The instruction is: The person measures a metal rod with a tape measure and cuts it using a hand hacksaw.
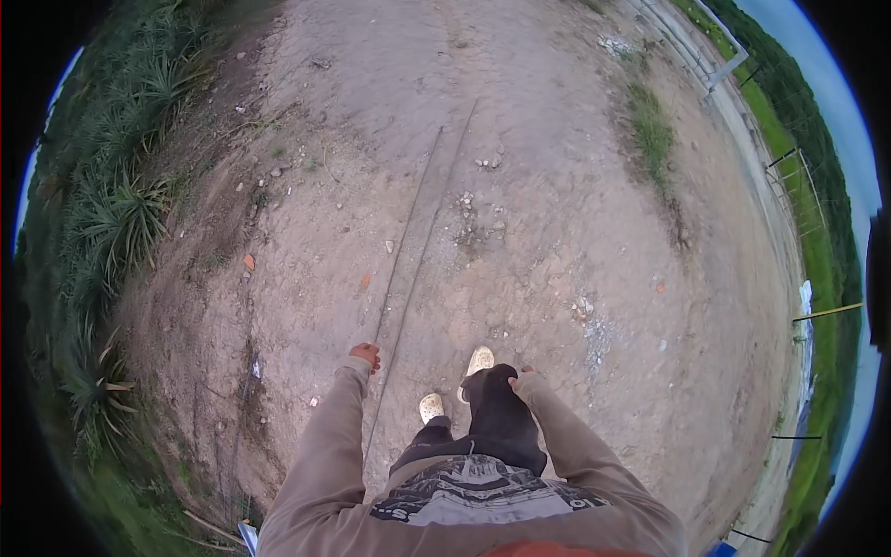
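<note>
Rough earth (557, 232), matt cloth sleeves (325, 441), dull metal-looking rod (409, 227)

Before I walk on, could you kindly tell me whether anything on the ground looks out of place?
Pale rubble lies scattered on the dirt, right of the pale shoes, and an orange fragment lies ahead of the left hand; their colours stand out from the brownish surface. I see no clear spill.

It's all tan-brown dirt ground (575, 204), pretty bumpy, with a couple of orange shards (249, 262) left of centre, a few stones (488, 163) upper middle and pale rubble (599, 342) right of centre. Two long thin dark lines (431, 232) run up the middle, can't tell if one's a shadow.
</note>
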Demonstrator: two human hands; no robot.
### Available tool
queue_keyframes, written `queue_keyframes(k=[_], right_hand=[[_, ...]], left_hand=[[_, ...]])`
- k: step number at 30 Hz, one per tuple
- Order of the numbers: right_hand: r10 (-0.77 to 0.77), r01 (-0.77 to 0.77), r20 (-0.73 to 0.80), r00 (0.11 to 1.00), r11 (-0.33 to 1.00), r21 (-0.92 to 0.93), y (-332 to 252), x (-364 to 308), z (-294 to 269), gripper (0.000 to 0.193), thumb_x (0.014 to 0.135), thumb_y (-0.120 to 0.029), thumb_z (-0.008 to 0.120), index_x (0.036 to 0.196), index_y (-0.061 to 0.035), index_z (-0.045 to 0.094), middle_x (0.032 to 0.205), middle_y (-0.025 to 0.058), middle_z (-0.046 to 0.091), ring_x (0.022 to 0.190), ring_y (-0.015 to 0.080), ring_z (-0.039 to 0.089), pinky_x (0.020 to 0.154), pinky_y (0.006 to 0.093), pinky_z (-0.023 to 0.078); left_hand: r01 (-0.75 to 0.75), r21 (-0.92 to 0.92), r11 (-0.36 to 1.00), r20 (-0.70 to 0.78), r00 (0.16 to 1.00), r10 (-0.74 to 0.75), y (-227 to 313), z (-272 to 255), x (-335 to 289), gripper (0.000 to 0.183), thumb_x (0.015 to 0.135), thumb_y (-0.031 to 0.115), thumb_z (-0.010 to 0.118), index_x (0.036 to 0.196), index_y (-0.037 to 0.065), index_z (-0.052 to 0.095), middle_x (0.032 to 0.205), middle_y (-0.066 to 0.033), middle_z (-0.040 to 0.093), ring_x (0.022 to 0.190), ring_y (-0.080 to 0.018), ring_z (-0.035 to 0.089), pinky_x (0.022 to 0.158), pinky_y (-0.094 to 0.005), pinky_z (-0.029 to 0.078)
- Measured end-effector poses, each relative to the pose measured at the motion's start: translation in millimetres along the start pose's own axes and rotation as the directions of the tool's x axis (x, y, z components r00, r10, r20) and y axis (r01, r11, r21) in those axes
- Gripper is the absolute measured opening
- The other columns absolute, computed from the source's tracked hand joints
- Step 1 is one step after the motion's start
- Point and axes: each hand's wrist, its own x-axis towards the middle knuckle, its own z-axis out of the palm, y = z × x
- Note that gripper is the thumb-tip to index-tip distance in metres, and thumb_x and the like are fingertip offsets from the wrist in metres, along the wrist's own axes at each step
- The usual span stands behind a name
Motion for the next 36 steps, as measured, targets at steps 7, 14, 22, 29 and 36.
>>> queue_keyframes(k=[7, 14, 22, 29, 36], right_hand=[[0.107, -0.092, 0.284, 0.953, 0.994, -0.065, -69, 74, -93, 0.095, 0.072, -0.056, 0.056, 0.137, -0.0133, 0.0, 0.134, 0.0178, 0.03, 0.124, 0.0323, 0.029, 0.1, 0.0397, 0.028], [0.247, -0.178, 0.56, 0.79, 0.968, -0.176, -103, 157, -177, 0.101, 0.071, -0.058, 0.056, 0.136, -0.0172, -0.011, 0.142, 0.017, 0.003, 0.128, 0.0369, 0.018, 0.101, 0.0431, 0.025], [0.336, -0.348, 0.6, 0.726, 0.932, -0.102, -131, 190, -233, 0.094, 0.073, -0.053, 0.057, 0.137, -0.0222, -0.004, 0.142, 0.0166, 0.004, 0.128, 0.0354, 0.017, 0.102, 0.042, 0.025], [0.276, -0.348, 0.518, 0.809, 0.936, 0.044, -158, 238, -268, 0.086, 0.07, -0.046, 0.061, 0.136, -0.0155, 0.014, 0.132, 0.0191, 0.02, 0.12, 0.0374, 0.027, 0.098, 0.0437, 0.028], [0.308, -0.381, 0.607, 0.732, 0.925, -0.01, -165, 259, -293, 0.085, 0.069, -0.049, 0.06, 0.134, -0.0154, 0.018, 0.131, 0.0205, 0.019, 0.12, 0.0372, 0.024, 0.098, 0.0457, 0.025]], left_hand=[[-0.277, 0.033, 0.96, 0.173, 0.948, 0.268, 210, 87, 70, 0.024, 0.08, 0.027, 0.055, 0.089, 0.005, 0.059, 0.062, -0.0045, 0.056, 0.051, -0.0123, 0.055, 0.044, -0.0259, 0.042], [-0.302, 0.709, 0.637, 0.268, 0.951, 0.152, 241, 109, 185, 0.038, 0.078, 0.035, 0.05, 0.097, 0.004, 0.061, 0.094, -0.0156, 0.061, 0.09, -0.0327, 0.057, 0.082, -0.0376, 0.044], [-0.287, 0.801, 0.525, 0.232, 0.958, 0.171, 392, 197, 326, 0.033, 0.077, 0.03, 0.047, 0.093, 0.004, 0.062, 0.1, -0.018, 0.059, 0.095, -0.0338, 0.055, 0.084, -0.0399, 0.042], [-0.162, 0.765, 0.624, 0.011, 0.971, 0.239, 488, 268, 542, 0.041, 0.079, 0.033, 0.051, 0.103, 0.0, 0.051, 0.1, -0.0242, 0.057, 0.096, -0.0376, 0.054, 0.083, -0.0421, 0.043], [-0.229, 0.74, 0.632, 0.05, 0.957, 0.287, 495, 304, 623, 0.043, 0.082, 0.034, 0.048, 0.105, -0.002, 0.047, 0.096, -0.0264, 0.057, 0.093, -0.039, 0.054, 0.081, -0.0439, 0.043]])
